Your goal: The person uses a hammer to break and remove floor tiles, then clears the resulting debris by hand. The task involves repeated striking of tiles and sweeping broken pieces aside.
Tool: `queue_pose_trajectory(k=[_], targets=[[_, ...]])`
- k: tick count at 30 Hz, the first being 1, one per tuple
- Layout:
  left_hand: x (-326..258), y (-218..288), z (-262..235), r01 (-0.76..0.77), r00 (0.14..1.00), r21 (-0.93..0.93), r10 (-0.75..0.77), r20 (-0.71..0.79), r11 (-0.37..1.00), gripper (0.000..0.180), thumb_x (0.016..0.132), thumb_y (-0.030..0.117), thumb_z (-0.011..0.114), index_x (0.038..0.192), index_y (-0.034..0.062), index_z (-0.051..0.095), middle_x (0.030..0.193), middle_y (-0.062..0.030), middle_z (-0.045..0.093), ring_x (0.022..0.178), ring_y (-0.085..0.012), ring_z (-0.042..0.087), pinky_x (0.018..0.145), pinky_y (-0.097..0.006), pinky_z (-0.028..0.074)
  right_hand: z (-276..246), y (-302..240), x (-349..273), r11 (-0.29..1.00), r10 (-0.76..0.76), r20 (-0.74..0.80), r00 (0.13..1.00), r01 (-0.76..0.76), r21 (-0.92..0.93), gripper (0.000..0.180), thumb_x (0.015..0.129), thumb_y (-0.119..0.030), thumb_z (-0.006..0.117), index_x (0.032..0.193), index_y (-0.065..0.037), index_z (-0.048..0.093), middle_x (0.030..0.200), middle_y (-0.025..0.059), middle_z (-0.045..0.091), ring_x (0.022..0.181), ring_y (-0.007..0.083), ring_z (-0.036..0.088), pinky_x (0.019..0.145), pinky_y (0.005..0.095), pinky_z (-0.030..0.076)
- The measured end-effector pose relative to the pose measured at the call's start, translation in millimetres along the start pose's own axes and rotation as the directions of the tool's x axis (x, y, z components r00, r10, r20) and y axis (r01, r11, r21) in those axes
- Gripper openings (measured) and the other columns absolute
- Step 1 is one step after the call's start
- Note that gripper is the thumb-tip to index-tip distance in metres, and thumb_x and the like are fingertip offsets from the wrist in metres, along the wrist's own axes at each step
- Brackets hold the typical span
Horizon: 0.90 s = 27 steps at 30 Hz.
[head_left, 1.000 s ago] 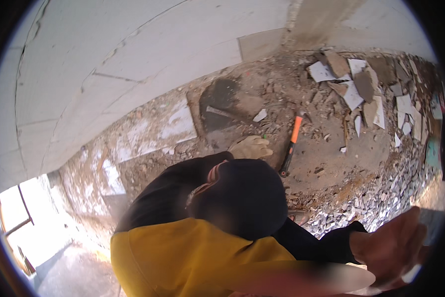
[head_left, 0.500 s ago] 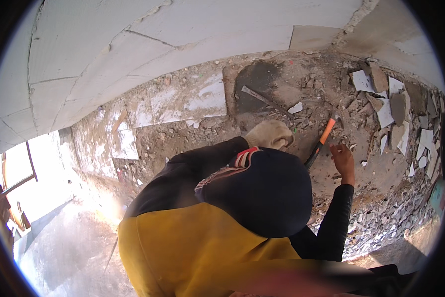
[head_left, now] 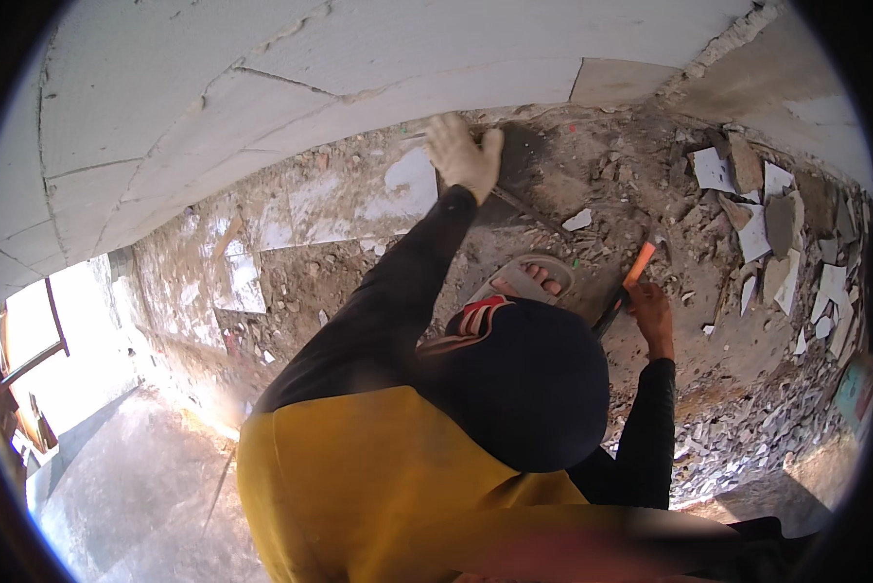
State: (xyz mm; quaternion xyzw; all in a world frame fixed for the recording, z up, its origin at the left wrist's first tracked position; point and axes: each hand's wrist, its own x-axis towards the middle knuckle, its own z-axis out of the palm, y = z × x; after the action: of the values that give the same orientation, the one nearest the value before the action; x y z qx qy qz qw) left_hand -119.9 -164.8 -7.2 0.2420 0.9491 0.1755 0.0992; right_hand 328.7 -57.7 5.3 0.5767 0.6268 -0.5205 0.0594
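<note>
Your left hand [head_left: 464, 160], gloved, had moved from beside your knee [head_left: 524, 389] to over one end of the chisel [head_left: 534, 211], fingers spread; contact could not be confirmed. Your bare right hand [head_left: 653, 316], earlier beside the hammer [head_left: 640, 260], had closed on its handle. The hammer lay right of your foot [head_left: 543, 278], newly exposed.

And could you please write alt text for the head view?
A co-worker in a dark cap has a bare right hand on an orange-handled hammer and a gloved left hand outstretched near the wall. Rubble and broken slabs lie around.
</note>
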Motion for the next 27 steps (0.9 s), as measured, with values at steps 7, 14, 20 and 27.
queue_pose_trajectory(k=[7, 14, 20, 27], targets=[[-47, 36, -34, -0.761, 0.627, -0.221, 0.779, -0.011, 0.61, 0.075, 0.099, 0.043, 0.077, 0.159, 0.0041, 0.051, 0.153, -0.0253, 0.06, 0.142, -0.0428, 0.057, 0.124, -0.05, 0.043, -17, 28, 2, 0.997, -0.029, -0.038, 0.999, 0.026, -0.079, 0.063, 0.105, -0.058, 0.069, 0.128, 0.0, 0.074, 0.084, 0.0081, 0.076, 0.074, 0.0171, 0.074, 0.063, 0.0332, 0.055], [28, -207, -92, 0.318, 0.867, -0.142, -0.349, -0.356, 0.937, 0.082, 0.104, 0.04, 0.07, 0.162, -0.0094, 0.04, 0.166, -0.0321, 0.046, 0.161, -0.0433, 0.038, 0.133, -0.05, 0.033, -31, 31, 5, 0.998, 0.052, -0.032, 0.998, -0.053, -0.028, 0.064, 0.106, -0.061, 0.067, 0.129, -0.001, 0.073, 0.087, 0.0068, 0.076, 0.073, 0.0148, 0.073, 0.062, 0.0335, 0.055], [84, -272, -116, 0.47, 0.826, -0.137, -0.489, -0.279, 0.872, 0.08, 0.103, 0.049, 0.063, 0.156, -0.0085, 0.046, 0.161, -0.0324, 0.05, 0.152, -0.0477, 0.045, 0.124, -0.053, 0.042, -31, 17, -4, 0.988, 0.132, -0.036, 0.991, -0.134, -0.074, 0.042, 0.107, -0.046, 0.069, 0.122, -0.007, 0.076, 0.089, 0.0038, 0.074, 0.076, 0.0135, 0.07, 0.064, 0.0329, 0.054], [52, -143, -58, 0.324, 0.9, -0.214, -0.37, -0.231, 0.921, 0.087, 0.111, 0.046, 0.053, 0.175, -0.0024, 0.018, 0.184, -0.0261, 0.015, 0.172, -0.0409, 0.009, 0.14, -0.052, 0.007, -16, 24, 0, 0.999, 0.046, 0.028, 0.999, -0.046, -0.003, 0.052, 0.108, -0.051, 0.067, 0.13, -0.004, 0.071, 0.09, 0.0069, 0.076, 0.077, 0.0136, 0.071, 0.064, 0.0338, 0.055]])
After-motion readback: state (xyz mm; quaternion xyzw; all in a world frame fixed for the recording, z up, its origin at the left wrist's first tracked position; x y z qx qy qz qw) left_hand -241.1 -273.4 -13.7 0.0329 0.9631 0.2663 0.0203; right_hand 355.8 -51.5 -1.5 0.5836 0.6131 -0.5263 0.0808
